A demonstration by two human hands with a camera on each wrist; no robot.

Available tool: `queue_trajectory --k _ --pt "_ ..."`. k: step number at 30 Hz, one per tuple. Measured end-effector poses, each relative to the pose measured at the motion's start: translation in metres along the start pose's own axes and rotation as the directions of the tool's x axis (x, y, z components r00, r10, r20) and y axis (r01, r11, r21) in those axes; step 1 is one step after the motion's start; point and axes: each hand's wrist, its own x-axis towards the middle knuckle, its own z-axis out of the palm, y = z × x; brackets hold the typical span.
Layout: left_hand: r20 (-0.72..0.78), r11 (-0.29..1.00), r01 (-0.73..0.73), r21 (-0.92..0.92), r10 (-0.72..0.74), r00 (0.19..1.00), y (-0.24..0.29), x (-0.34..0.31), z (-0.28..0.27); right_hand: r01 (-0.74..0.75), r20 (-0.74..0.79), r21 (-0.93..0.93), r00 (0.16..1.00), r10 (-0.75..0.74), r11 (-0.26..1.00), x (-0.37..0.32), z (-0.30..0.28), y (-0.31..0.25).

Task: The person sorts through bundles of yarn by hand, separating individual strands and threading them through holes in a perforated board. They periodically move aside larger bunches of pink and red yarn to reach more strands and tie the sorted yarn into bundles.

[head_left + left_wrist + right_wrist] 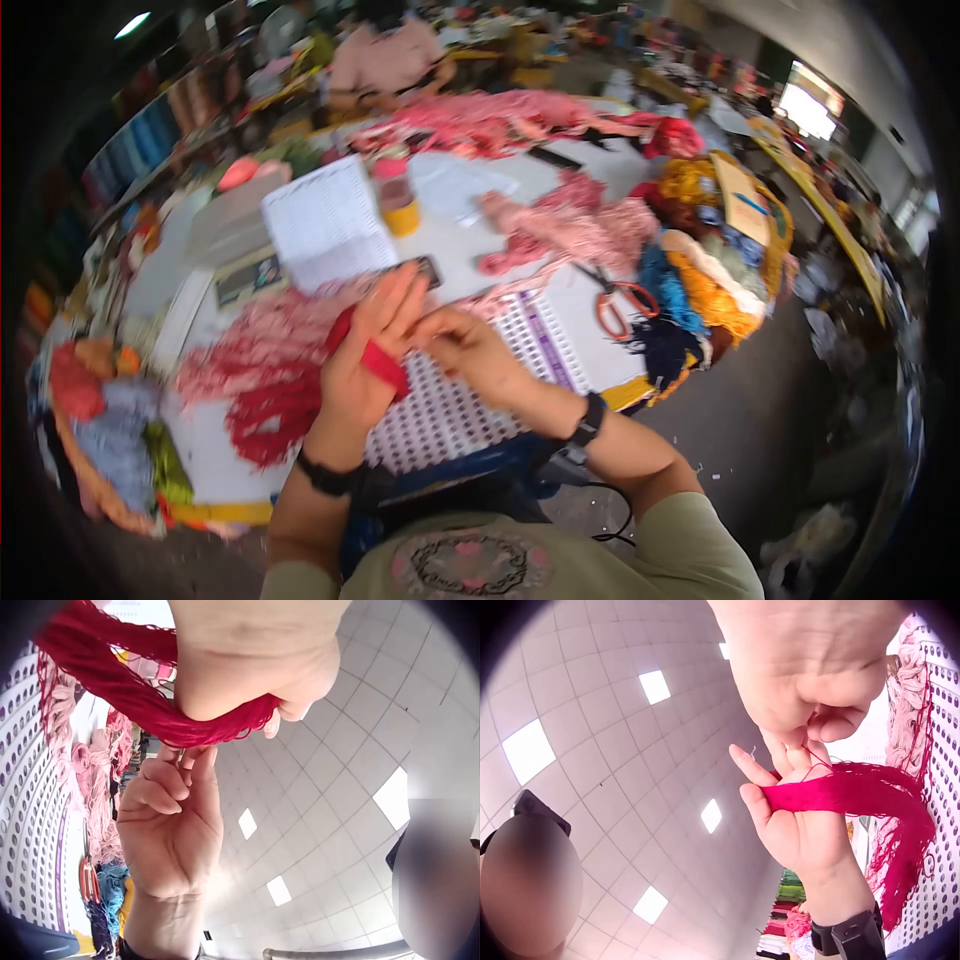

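A hank of crimson yarn [855,791] loops around my left hand [372,345], crossing the palm and passing between thumb and forefinger. The left fingers are extended upward in the head view. My right hand [478,358] is close beside the left fingers, its thumb and fingertips pinching a thin red strand [819,755] pulled off the hank. In the left wrist view, the right fingertips are right at the yarn's lower edge. The hank's loose tail hangs over a white perforated board [435,415] in the right wrist view.
Pink yarn hanks [270,335] lie to the left, with more pink yarn [590,235] further back. Orange-handled scissors [612,310] and colourful skeins [690,285] are at right. An open notebook [330,220] and a jar [400,215] stand behind. Another person [388,65] is across the table.
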Motion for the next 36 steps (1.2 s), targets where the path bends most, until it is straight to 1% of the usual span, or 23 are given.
queue_trajectory --k 4,5,6,8,9,10,12,14,15,16,17,18,19,21,22,23,25,26,27,28,30,32,36 --pt "-0.007 0.997 0.026 -0.078 -0.026 1.000 0.000 0.000 -0.002 -0.032 -0.019 0.006 0.999 0.032 0.999 -0.004 -0.002 -0.010" --pt "-0.082 1.000 0.021 -0.006 -0.022 0.996 -0.001 0.000 -0.002 -0.037 -0.006 0.007 0.999 0.037 0.999 -0.005 -0.005 -0.010" --pt "-0.090 1.000 0.018 -0.005 -0.018 0.996 0.002 -0.001 -0.004 0.044 -0.025 0.034 0.999 -0.043 0.998 -0.005 -0.008 -0.009" --pt "-0.173 0.964 0.242 -0.110 -0.258 0.951 0.013 -0.004 -0.010 0.189 -0.084 0.125 0.980 -0.180 0.974 -0.006 -0.028 -0.005" --pt "-0.245 0.942 0.319 -0.104 -0.335 0.910 0.022 -0.007 -0.014 0.205 -0.214 0.246 0.965 -0.153 0.947 -0.011 -0.034 -0.022" --pt "-0.365 0.919 0.390 -0.065 -0.386 0.848 0.029 -0.014 -0.040 0.217 -0.199 0.424 0.970 -0.143 0.879 -0.011 -0.064 -0.026" --pt "-0.557 0.967 0.256 -0.021 -0.224 0.800 0.054 -0.029 -0.071 0.233 -0.221 0.397 0.963 -0.154 0.888 -0.031 -0.125 -0.049" --pt "-0.645 0.997 0.031 -0.074 -0.072 0.761 0.093 -0.040 -0.102 0.373 -0.533 0.232 0.821 -0.204 0.898 -0.050 -0.196 -0.069" --pt "-0.673 0.992 -0.102 -0.079 0.023 0.740 0.110 -0.051 -0.122 0.371 -0.541 0.230 0.817 -0.199 0.900 -0.105 -0.281 -0.057" --pt "-0.659 0.991 -0.135 -0.021 0.088 0.747 0.125 -0.056 -0.135 0.531 -0.397 0.182 0.810 -0.432 0.828 -0.097 -0.368 -0.068" --pt "-0.630 0.987 -0.152 -0.051 0.087 0.772 0.124 -0.051 -0.127 0.565 -0.718 -0.105 0.527 -0.455 0.819 -0.100 -0.359 -0.079" --pt "-0.599 0.982 -0.173 -0.081 0.091 0.795 0.118 -0.043 -0.117 0.462 -0.866 -0.378 0.129 -0.483 0.802 -0.098 -0.341 -0.089" --pt "-0.587 0.993 -0.061 -0.101 -0.009 0.810 0.100 -0.032 -0.116 0.458 -0.865 -0.382 0.128 -0.484 0.803 -0.083 -0.325 -0.081" --pt "-0.551 0.958 0.223 -0.183 -0.288 0.784 0.051 -0.003 -0.103 0.105 -0.630 -0.371 0.701 -0.333 0.923 -0.041 -0.277 -0.045" --pt "-0.518 0.890 0.387 -0.241 -0.455 0.724 0.024 0.011 -0.092 0.107 -0.386 -0.541 0.850 -0.359 0.834 -0.017 -0.242 -0.020" --pt "-0.442 0.823 0.503 -0.264 -0.567 0.695 -0.004 0.020 -0.092 -0.126 -0.256 -0.509 0.967 -0.009 0.851 -0.005 -0.219 -0.001" --pt "-0.373 0.703 0.669 -0.241 -0.704 0.605 -0.054 0.036 -0.092 -0.030 -0.102 -0.640 0.994 -0.046 0.767 0.015 -0.147 0.025" --pt "-0.387 0.656 0.726 -0.206 -0.736 0.555 -0.073 0.036 -0.092 -0.205 -0.144 -0.679 0.979 0.146 0.705 0.022 -0.133 0.033" --pt "-0.424 0.629 0.772 -0.092 -0.726 0.541 -0.086 0.033 -0.097 -0.028 -0.023 -0.755 1.000 0.016 0.655 0.030 -0.134 0.058" --pt "-0.445 0.590 0.806 0.037 -0.713 0.542 -0.099 0.032 -0.097 0.147 0.098 -0.813 0.988 -0.115 0.564 0.039 -0.141 0.082" --pt "-0.579 0.560 0.730 0.392 -0.467 0.668 -0.111 0.034 -0.070 0.182 0.071 -0.866 0.967 -0.246 0.465 0.035 -0.141 0.092" --pt "-0.543 0.417 0.726 0.547 -0.483 0.687 -0.114 0.033 -0.080 0.182 0.079 -0.862 0.970 -0.230 0.474 0.031 -0.136 0.079" --pt "-0.584 0.401 0.795 0.455 -0.539 0.606 -0.110 0.038 -0.070 0.028 -0.005 -0.813 0.998 -0.055 0.582 0.027 -0.128 0.058"
